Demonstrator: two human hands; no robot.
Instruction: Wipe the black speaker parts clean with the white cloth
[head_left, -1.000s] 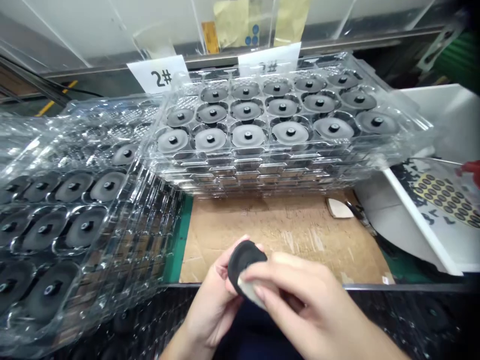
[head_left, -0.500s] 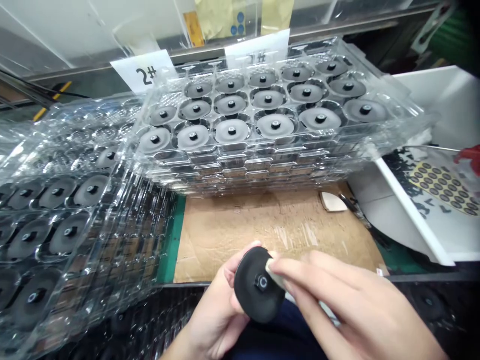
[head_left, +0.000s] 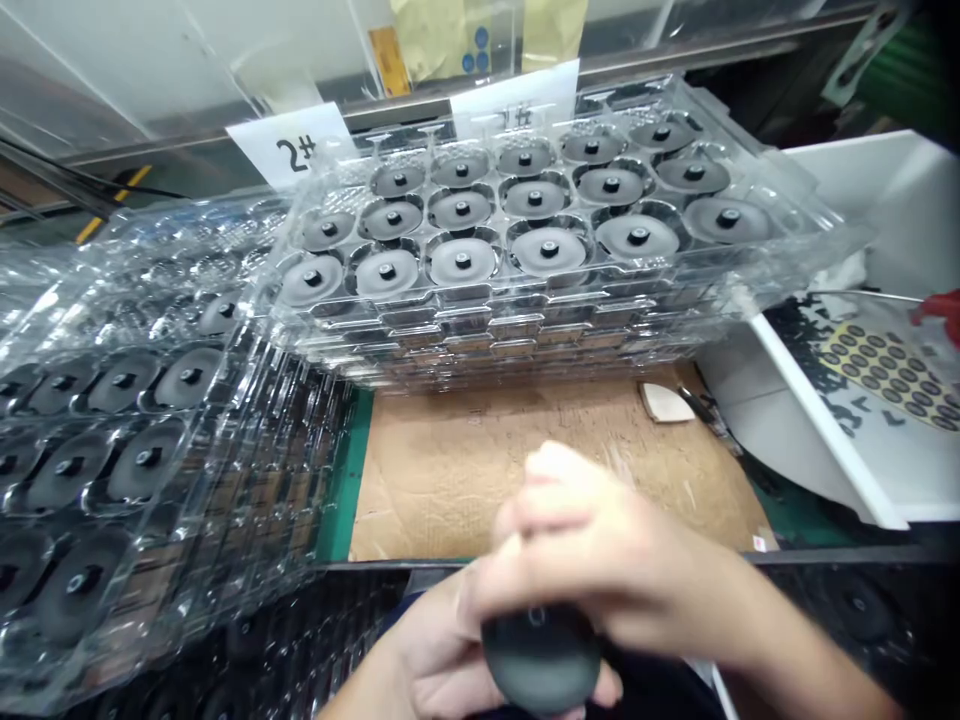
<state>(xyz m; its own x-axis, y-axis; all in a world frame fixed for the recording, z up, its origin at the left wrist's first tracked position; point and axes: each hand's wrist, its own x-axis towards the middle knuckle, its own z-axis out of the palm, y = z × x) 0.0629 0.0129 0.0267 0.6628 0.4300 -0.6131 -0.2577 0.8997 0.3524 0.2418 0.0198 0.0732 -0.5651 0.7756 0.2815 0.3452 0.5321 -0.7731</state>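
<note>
In the head view, the black disc (head_left: 543, 670) lies in the left hand (head_left: 442, 645), just under the right hand (head_left: 600, 550). The left fingers wrap it from the side and beneath; the right hand curls over its upper part, blurred, and I cannot tell whether it pinches anything. The disc looks light and fairly stiff, perhaps rubbery, its smooth matt face likely easy to mark. The rim seems the safest hold, sparing the central stud (head_left: 537, 616). Similar discs (head_left: 549, 250) sit in a clear plastic tray (head_left: 480, 298) beyond the hands.
</note>
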